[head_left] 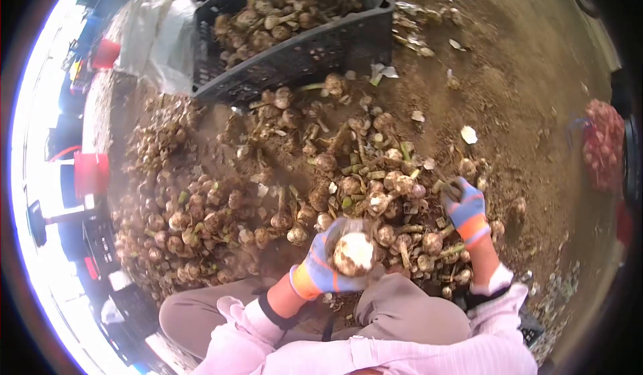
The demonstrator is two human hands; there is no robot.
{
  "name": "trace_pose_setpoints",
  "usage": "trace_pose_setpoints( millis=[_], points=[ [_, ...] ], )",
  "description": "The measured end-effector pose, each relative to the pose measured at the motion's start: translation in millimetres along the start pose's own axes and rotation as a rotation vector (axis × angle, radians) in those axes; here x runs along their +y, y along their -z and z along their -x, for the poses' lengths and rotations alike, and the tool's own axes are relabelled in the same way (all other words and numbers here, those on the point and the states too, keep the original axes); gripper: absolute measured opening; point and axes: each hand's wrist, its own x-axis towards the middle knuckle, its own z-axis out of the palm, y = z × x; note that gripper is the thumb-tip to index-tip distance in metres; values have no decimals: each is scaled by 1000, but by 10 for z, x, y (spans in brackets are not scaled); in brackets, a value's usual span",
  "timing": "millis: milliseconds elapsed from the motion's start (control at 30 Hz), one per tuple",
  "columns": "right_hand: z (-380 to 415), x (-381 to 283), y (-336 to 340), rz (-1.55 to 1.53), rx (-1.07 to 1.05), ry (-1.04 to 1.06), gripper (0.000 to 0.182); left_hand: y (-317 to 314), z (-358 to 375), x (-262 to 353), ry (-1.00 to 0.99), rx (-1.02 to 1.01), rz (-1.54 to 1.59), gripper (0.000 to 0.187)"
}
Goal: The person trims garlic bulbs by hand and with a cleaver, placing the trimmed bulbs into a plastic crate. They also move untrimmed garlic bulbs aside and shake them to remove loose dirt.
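The left hand (320, 262), gloved, is clamped around a garlic bulb (353, 251), its pale side facing up; no stem shows, so its long axis cannot be told. The right hand (467, 211) is well apart, farther forward and to the right, fingers bent at the edge of the loose garlic (392, 184); whether it grips anything is unclear. The held bulb lies to its left and nearer the body. Beyond the heap stands a black crate (348, 46) of garlic.
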Motion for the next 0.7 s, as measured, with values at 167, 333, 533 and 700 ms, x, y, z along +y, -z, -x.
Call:
trace_pose_setpoints(
  millis=[167, 333, 533, 700],
  points=[
    [398, -513, -201, -1194, -401, -17, 31, -157, -319, -70, -141, 83, -451, 86],
    [497, -746, -344, -1123, -342, 6, 28, -189, -250, -65, 229, 8, -220, 89],
    [352, -474, 153, -447, -335, 304, 31, -35, -214, -19, -227, -247, -727, 56],
    [312, -685, 219, 69, -473, 516, 27, -168, -149, -144, -26, -552, -699, 37]
  ],
)
